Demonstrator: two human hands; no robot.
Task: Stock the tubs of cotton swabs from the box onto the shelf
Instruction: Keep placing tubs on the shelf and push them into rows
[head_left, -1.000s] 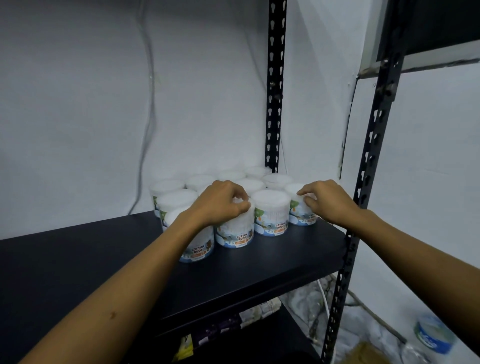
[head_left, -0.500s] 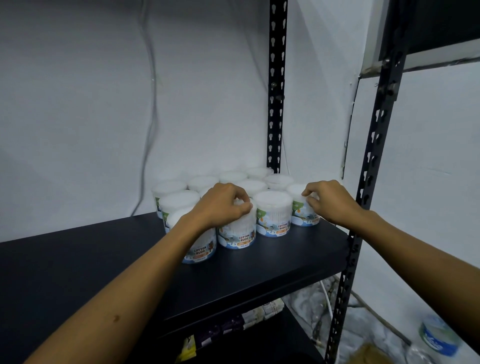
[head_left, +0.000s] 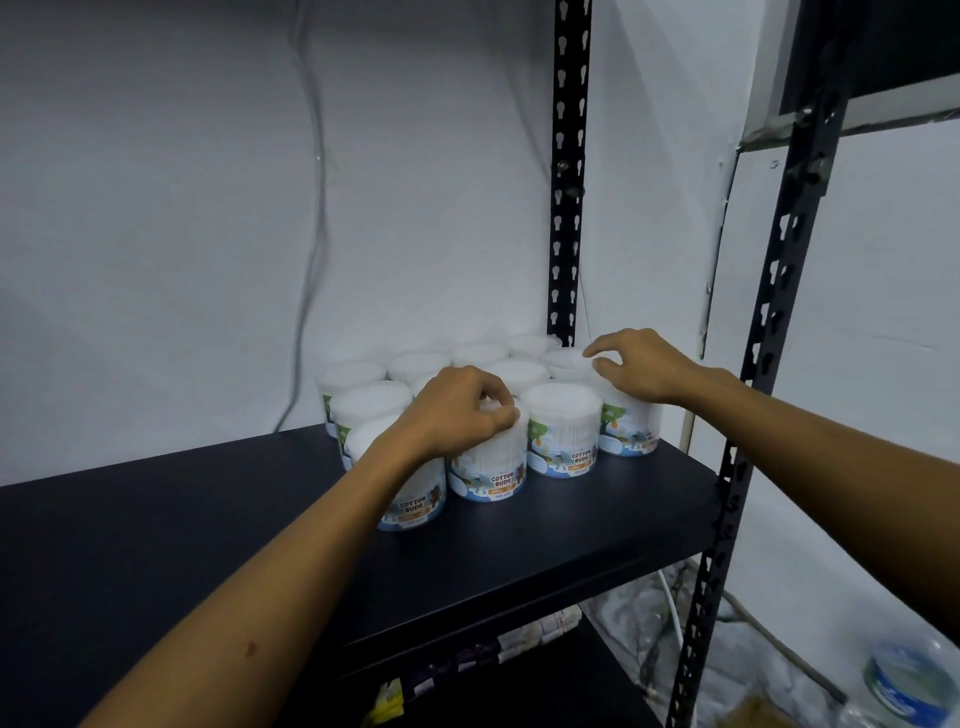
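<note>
Tubs (head_left: 563, 439) all stand upright on our shelf (head_left: 519, 530), labels facing us; our left hand (head_left: 457, 410) grips one's top, right hand (head_left: 641, 366) hovers with fingers spread.

Both arms reach forward; left hand (head_left: 457, 410) curled closed, right hand (head_left: 644, 369) loosely spread, palm down.

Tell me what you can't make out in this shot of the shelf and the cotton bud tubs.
Head view only:
- Source box: not in frame.
- Tub top: covered by the left hand.
- Rear tubs: labels hidden by the front rows; count unsure.
- Right hand: contact with any tub unclear.
- Lower shelf items: dark, small.
- Bottom-right container: blurred.
</note>
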